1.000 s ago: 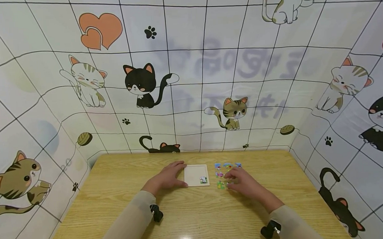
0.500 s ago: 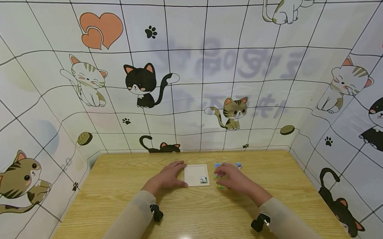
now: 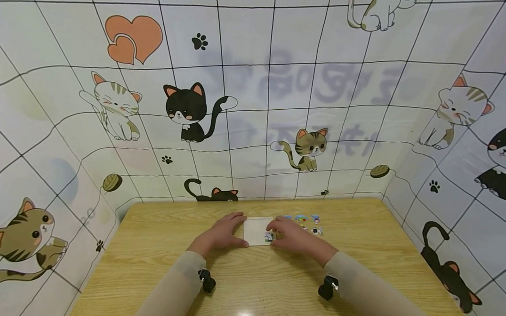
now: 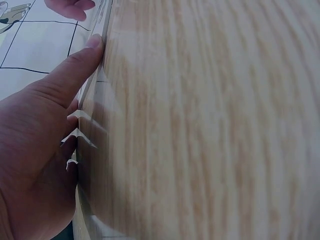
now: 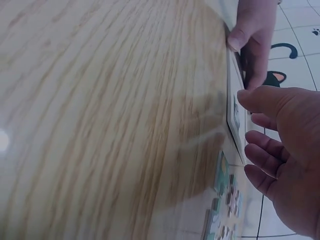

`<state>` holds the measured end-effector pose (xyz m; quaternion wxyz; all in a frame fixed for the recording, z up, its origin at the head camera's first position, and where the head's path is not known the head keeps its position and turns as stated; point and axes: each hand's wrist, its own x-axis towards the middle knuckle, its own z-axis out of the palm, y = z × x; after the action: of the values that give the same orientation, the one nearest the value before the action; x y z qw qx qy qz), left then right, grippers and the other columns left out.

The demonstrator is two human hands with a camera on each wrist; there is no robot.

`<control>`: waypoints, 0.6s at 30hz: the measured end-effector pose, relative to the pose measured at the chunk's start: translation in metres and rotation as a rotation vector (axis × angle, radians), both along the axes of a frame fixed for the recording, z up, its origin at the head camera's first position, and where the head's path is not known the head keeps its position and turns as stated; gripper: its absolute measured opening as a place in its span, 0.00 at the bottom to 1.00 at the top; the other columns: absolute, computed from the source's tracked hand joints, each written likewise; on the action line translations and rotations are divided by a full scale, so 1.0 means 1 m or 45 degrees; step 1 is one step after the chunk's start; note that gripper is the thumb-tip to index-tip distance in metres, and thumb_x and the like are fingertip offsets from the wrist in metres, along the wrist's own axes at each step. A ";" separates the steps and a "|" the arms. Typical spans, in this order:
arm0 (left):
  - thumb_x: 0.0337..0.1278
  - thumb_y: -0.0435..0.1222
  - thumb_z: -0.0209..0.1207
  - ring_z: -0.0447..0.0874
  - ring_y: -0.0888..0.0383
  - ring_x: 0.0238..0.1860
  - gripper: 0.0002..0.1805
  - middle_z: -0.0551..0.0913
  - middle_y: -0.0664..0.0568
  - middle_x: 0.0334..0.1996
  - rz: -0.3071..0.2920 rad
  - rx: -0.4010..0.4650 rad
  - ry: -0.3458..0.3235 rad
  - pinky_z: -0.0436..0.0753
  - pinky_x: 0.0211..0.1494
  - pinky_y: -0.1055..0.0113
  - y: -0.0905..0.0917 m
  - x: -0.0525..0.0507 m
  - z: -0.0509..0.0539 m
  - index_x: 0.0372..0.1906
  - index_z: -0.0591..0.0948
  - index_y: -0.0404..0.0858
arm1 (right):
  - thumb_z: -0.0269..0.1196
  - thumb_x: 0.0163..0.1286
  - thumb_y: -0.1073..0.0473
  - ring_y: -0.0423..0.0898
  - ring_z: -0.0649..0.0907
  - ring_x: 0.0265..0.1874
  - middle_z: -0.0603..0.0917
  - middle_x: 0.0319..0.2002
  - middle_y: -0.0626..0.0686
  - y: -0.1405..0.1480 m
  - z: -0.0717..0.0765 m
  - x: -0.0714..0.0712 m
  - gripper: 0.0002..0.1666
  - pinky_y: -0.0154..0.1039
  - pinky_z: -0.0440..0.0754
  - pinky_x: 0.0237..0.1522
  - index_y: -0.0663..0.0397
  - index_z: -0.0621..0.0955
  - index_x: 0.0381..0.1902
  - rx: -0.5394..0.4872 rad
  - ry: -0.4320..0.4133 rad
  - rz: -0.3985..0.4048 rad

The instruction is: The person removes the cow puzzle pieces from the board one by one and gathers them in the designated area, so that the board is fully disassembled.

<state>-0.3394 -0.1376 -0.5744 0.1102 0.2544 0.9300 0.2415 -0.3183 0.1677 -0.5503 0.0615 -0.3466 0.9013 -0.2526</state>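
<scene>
A pale square puzzle board (image 3: 255, 231) lies flat on the table, with a small printed puzzle piece (image 3: 269, 238) in its near right corner. My left hand (image 3: 220, 233) holds the board by its left side, thumb at the near corner and forefinger at the far one. In the left wrist view the thumb (image 4: 80, 67) lies straight along the board's edge. My right hand (image 3: 293, 235) is over the board's right edge, fingertips bent close to the piece. Whether they pinch another piece is hidden. Loose colourful puzzle pieces (image 3: 317, 231) lie right of the board, partly covered by this hand.
The wood-grain table (image 3: 250, 283) extends around the board and toward me. A white cloth with cat drawings (image 3: 250, 106) hangs behind it and along both sides. Small black devices (image 3: 328, 287) are strapped on both sleeves.
My right hand has moved left from the loose pieces to the board's right edge, uncovering some pieces on the right. The left hand and board have stayed in place.
</scene>
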 end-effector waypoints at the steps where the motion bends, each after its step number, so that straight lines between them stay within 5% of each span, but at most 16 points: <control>1: 0.64 0.60 0.76 0.54 0.38 0.87 0.54 0.59 0.48 0.88 0.000 0.005 -0.004 0.58 0.84 0.32 0.000 0.000 0.001 0.87 0.67 0.45 | 0.76 0.72 0.61 0.52 0.83 0.50 0.82 0.48 0.54 -0.002 0.000 0.000 0.22 0.53 0.84 0.52 0.58 0.85 0.61 0.017 0.010 0.006; 18: 0.64 0.57 0.77 0.52 0.38 0.88 0.53 0.58 0.47 0.88 0.018 0.044 -0.051 0.58 0.85 0.32 0.001 0.004 0.007 0.87 0.67 0.44 | 0.77 0.74 0.56 0.42 0.77 0.37 0.81 0.46 0.48 -0.016 0.003 0.000 0.18 0.44 0.80 0.42 0.51 0.88 0.58 0.150 0.005 -0.003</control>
<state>-0.3350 -0.1365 -0.5679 0.1226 0.2448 0.9251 0.2632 -0.3183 0.1519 -0.5475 0.0798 -0.3418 0.9151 -0.1987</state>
